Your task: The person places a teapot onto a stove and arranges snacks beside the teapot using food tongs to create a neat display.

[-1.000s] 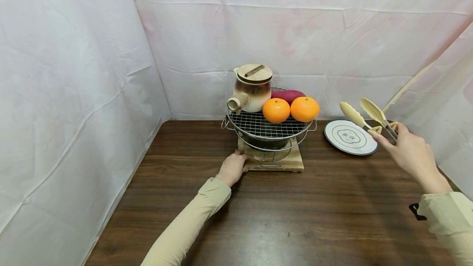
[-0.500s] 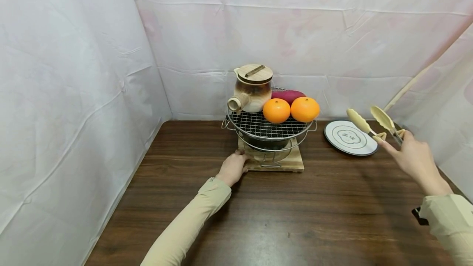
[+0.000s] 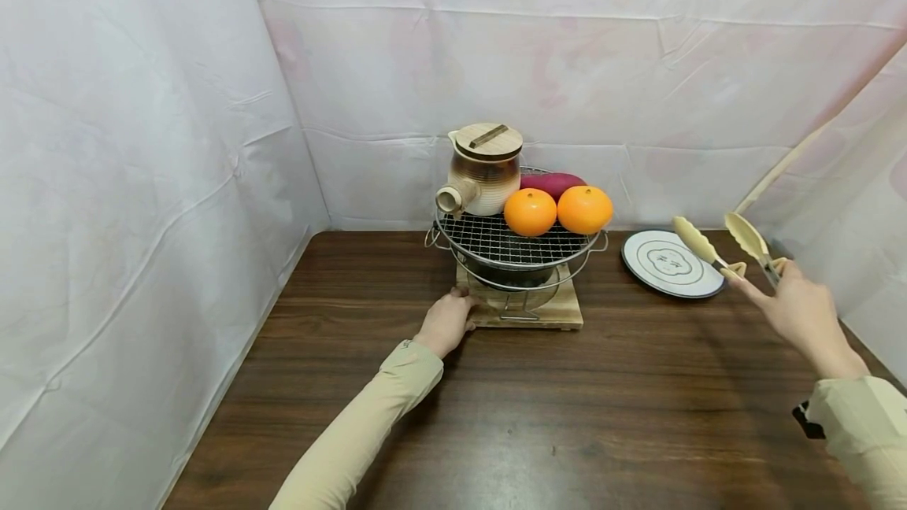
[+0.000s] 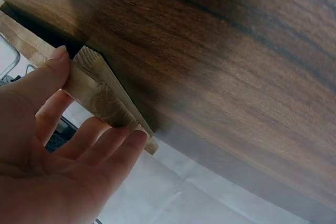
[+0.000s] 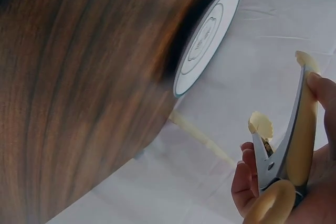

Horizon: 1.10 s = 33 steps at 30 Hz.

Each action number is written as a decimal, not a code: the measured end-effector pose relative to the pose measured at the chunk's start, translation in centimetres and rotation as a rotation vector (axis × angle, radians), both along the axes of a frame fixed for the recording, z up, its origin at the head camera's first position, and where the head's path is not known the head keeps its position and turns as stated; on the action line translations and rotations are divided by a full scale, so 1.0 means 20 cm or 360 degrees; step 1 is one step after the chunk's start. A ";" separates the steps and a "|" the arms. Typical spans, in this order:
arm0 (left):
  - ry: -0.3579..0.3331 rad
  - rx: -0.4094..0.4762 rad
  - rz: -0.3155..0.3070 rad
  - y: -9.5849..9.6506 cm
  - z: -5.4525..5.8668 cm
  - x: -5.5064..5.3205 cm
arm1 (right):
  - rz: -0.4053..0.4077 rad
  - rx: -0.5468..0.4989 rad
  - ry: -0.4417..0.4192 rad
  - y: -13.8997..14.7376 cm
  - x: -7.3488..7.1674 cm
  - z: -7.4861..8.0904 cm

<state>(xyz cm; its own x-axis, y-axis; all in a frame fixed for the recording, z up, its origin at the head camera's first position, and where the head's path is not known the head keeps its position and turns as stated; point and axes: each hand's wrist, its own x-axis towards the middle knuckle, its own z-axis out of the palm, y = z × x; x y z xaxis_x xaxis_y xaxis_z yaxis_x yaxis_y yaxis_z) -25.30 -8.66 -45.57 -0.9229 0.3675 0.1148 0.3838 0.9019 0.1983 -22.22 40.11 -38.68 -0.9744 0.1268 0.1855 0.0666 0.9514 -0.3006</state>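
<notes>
My left hand holds the near left corner of a wooden board. In the left wrist view, the thumb lies on one edge and the fingers bend along the adjoining one. A round wire grill stands on that board. My right hand grips a pair of tongs with cream tips, spread apart with nothing between them. The tongs are held up beside a white plate with a dark rim and a printed motif.
On the grill stand a clay teapot with a wooden lid, two oranges and a purple sweet potato, partly hidden behind them. All rest on a dark wooden table. White cloth hangs behind and at both sides.
My right hand and the tongs have shifted slightly right and down, towards the table. The gap between the tips looks a little wider. My left hand, the board and the grill stay put.
</notes>
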 end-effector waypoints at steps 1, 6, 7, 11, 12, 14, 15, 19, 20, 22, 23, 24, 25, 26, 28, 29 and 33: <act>0.0004 -0.0004 -0.0001 0.00 0.00 0.00 | -0.0005 -0.0002 -0.0005 0.01 0.00 0.00; 0.0006 -0.0002 -0.0001 0.00 0.00 0.00 | -0.0058 -0.0019 -0.0038 0.03 0.01 -0.03; 0.0005 -0.0004 0.0001 0.00 0.00 0.00 | -0.0071 -0.0021 -0.0045 0.04 0.01 -0.04; 0.0001 -0.0008 0.0005 0.00 0.00 0.00 | -0.0109 -0.0028 -0.0057 0.06 0.02 -0.06; 0.0002 -0.0012 0.0004 0.00 0.00 0.00 | -0.0113 -0.0031 -0.0049 0.07 0.02 -0.07; 0.0005 -0.0017 0.0002 0.00 0.00 0.00 | -0.0119 -0.0035 -0.0035 0.08 0.03 -0.08; 0.0007 -0.0018 0.0001 0.00 0.00 0.00 | -0.0125 -0.0040 -0.0031 0.09 0.03 -0.08; 0.0010 -0.0020 0.0002 0.00 0.00 0.00 | -0.0141 -0.0026 -0.0010 0.11 0.04 -0.11; 0.0010 -0.0017 0.0003 0.00 0.00 0.00 | -0.0147 -0.0020 -0.0013 0.12 0.04 -0.11; 0.0009 -0.0009 0.0004 0.00 0.00 0.00 | -0.0163 -0.0003 -0.0020 0.14 0.04 -0.12; 0.0009 -0.0009 0.0005 0.00 0.00 0.00 | -0.0169 0.0012 -0.0026 0.15 0.04 -0.13; 0.0013 -0.0007 0.0004 0.00 0.00 0.00 | -0.0178 0.0022 -0.0035 0.15 0.05 -0.13; 0.0017 -0.0006 0.0003 0.00 0.00 0.00 | -0.0190 0.0025 -0.0046 0.16 0.05 -0.14; 0.0018 -0.0005 0.0003 0.00 0.00 0.00 | -0.0197 0.0031 -0.0050 0.17 0.05 -0.14; 0.0023 -0.0003 0.0004 0.00 0.00 0.00 | -0.0210 0.0042 -0.0057 0.18 0.06 -0.15; 0.0026 -0.0004 0.0005 0.00 0.00 0.00 | -0.0214 0.0046 -0.0065 0.18 0.06 -0.15; 0.0036 0.0002 0.0003 0.00 0.00 0.00 | -0.0232 0.0059 -0.0119 0.20 0.07 -0.16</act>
<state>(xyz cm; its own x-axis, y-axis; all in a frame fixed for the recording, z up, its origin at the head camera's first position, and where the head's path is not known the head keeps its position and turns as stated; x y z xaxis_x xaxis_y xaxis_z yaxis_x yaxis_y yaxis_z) -25.37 -8.65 -45.65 -0.9208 0.3656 0.1360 0.3865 0.9023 0.1908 -20.83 44.08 -41.87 -0.9575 0.2624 0.1200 0.2258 0.9403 -0.2546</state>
